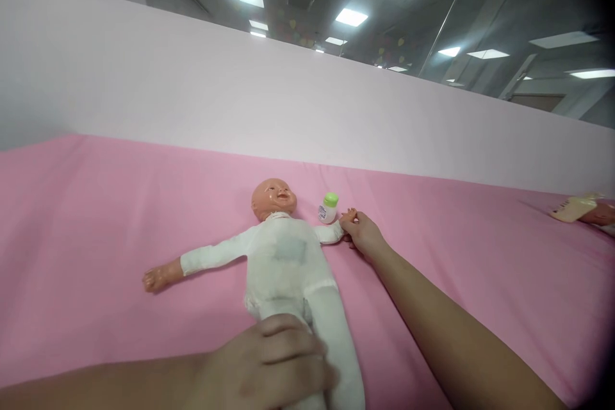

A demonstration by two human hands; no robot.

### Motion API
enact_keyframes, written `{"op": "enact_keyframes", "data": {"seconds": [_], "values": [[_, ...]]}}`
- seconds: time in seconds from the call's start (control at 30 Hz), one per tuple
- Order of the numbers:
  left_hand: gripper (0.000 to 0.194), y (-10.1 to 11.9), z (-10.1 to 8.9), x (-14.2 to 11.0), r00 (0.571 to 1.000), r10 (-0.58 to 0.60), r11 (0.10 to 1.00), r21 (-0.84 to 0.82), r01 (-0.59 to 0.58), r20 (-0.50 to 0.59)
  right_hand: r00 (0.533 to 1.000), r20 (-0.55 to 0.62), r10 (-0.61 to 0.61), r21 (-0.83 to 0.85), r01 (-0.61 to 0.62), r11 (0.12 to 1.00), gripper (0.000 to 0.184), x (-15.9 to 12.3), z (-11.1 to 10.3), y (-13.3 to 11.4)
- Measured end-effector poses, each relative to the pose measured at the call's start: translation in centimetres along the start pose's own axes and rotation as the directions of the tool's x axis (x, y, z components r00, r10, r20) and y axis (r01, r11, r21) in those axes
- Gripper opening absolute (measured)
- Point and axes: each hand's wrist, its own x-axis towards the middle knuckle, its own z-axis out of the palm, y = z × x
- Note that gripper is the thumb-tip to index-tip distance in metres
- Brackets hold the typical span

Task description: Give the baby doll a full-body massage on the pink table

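A baby doll (283,256) with a hard plastic head and a white cloth body lies on its back, arms spread to both sides. My right hand (366,235) pinches the doll's hand on the right side. Across the doll's thigh on the left lies my left hand (278,362), its fingers curled over the leg and slightly blurred. A small clear bottle (328,210) with a green cap and a printed label stands beside the doll's head, close to the held arm. The doll's feet are out of view.
The doll lies on a pink sheet (120,218) that covers the surface. Behind it runs a low white wall (240,96), topped by a glass pane reflecting ceiling lights. At the far right edge is part of another doll (603,214) beside a pale yellow item (574,208).
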Motion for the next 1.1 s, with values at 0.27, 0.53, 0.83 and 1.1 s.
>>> {"op": "enact_keyframes", "data": {"seconds": [0.27,0.53,0.83,1.1], "values": [[0.041,-2.7,-1.1,-1.4,0.983,-0.11,0.96,0.239,0.143,-0.149,0.854,-0.047,-0.517,-0.023,0.517,0.856,0.047,-4.7,2.9,-2.0],[0.041,-5.8,-1.0,-0.9,0.905,-0.381,0.914,0.069,0.399,-0.187,0.515,0.533,-0.672,-0.235,0.852,0.467,0.054,-7.5,4.5,-3.2],[0.046,-5.6,-1.0,-1.3,0.974,-0.138,0.971,0.171,0.169,-0.182,0.777,0.236,-0.583,-0.166,0.624,0.764,0.064,-6.0,4.1,-2.3],[0.023,-0.9,-0.1,-0.4,0.991,0.095,0.986,0.146,-0.081,-0.092,0.955,0.111,-0.276,0.196,0.251,0.948,0.07,-2.6,0.5,-1.7]]}}
